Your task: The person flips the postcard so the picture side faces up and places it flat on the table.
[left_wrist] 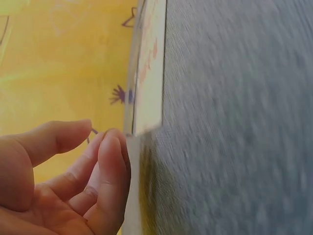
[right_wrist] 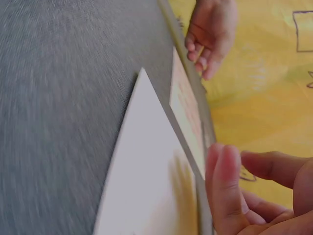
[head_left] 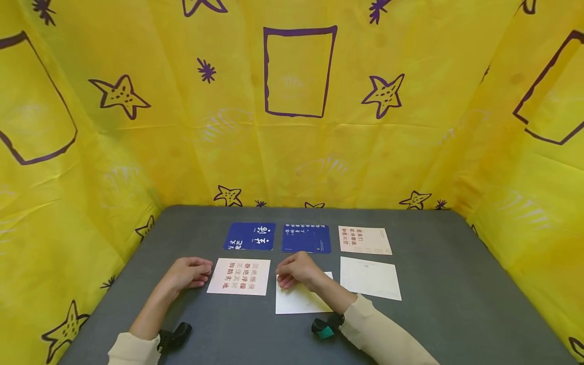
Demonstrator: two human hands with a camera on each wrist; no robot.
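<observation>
My left hand (head_left: 186, 274) is beside the left edge of a white card with red characters (head_left: 228, 284). Its fingers are loosely bent, and the left wrist view shows thumb and fingertips apart with nothing between them, near the card's corner (left_wrist: 149, 98). Over a blank white card (head_left: 298, 302) in the front row hovers my right hand (head_left: 298, 269), covering part of it. In the right wrist view this hand's fingers (right_wrist: 226, 171) are bent, hold nothing and cast a shadow on the blank card (right_wrist: 142, 161).
Another nearly blank card (head_left: 369, 279) lies to the right. Behind, a row holds a blue card (head_left: 248, 237), a second blue card (head_left: 305, 239) and a cream card (head_left: 365, 241) with red characters. The grey table (head_left: 219, 329) is enclosed by yellow patterned cloth (head_left: 292, 152).
</observation>
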